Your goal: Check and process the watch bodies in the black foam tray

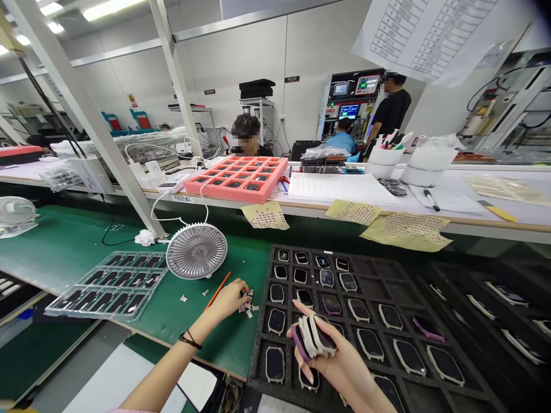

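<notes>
My right hand [340,358] grips a small stack of smartwatch bodies [313,335], several pale ones and a purple one, above the black foam tray [253,367]. That tray holds rows of smartwatch bodies [276,364] with dark screens, most in pale frames. On the green bench, my left hand [232,299] has its fingers curled down at a pile of small pale pieces [249,314]. Whether a piece is between those fingertips is hidden. An orange stick [218,288] lies beside the left hand.
A grey fan [197,250] stands behind my left forearm, near a clear tray of black parts [107,285]. On the shelf ahead are a pink foam tray [241,178] and white pen cups [383,159]. A second black tray [469,332] adjoins at right. A person [247,135] sits opposite.
</notes>
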The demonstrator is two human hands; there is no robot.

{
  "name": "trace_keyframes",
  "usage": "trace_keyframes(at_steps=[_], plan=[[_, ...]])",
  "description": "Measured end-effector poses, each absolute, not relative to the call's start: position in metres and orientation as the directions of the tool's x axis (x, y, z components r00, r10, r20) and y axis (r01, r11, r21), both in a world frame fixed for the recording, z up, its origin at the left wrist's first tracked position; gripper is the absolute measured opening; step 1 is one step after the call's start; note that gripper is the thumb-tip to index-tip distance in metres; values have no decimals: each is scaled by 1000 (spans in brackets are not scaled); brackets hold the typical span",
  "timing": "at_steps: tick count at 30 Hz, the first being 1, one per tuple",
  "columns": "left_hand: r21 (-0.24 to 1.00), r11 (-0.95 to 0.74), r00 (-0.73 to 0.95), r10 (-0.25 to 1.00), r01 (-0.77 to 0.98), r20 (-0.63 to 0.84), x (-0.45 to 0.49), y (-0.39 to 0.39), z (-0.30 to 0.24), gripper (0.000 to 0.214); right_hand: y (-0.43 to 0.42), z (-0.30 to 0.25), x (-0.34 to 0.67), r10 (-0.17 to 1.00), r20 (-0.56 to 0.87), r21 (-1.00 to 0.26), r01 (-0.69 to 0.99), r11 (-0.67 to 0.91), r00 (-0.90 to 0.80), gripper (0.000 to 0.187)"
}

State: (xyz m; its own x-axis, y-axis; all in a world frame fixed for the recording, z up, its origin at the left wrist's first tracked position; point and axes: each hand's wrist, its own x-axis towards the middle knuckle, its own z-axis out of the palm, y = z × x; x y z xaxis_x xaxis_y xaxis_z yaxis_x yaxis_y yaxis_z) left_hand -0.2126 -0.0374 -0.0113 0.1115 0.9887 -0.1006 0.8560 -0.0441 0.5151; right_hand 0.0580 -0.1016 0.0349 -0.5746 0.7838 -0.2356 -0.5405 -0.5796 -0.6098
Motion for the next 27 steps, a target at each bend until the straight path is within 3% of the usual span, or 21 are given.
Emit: trace_keyframes(at_steps=[6, 13, 19, 23, 27], plan=[[583, 12, 91, 985, 812, -147, -212, -32, -17, 12, -101, 27, 53, 790, -272, -610, -536, -583, -550, 70], [673, 73, 55, 985, 736, -166, -218, -32, -11, 10, -98, 24, 56, 824, -239, -610, -581, -539, -514, 64], [738, -13, -23, 999, 674, 38, -186, -45, 25, 16, -102, 34, 44, 922, -161, -630, -682, -371, -353, 59], [868, -271, 34, 959, 417, 283, -126, -77, 57, 22, -105, 34, 30, 979, -81, -665, -722, -191, -185, 60], [890, -357, 59, 933, 285, 355, -85, -102, 69, 21, -107, 27, 26, 994, -61, -703, -703, -110, -94, 61]])
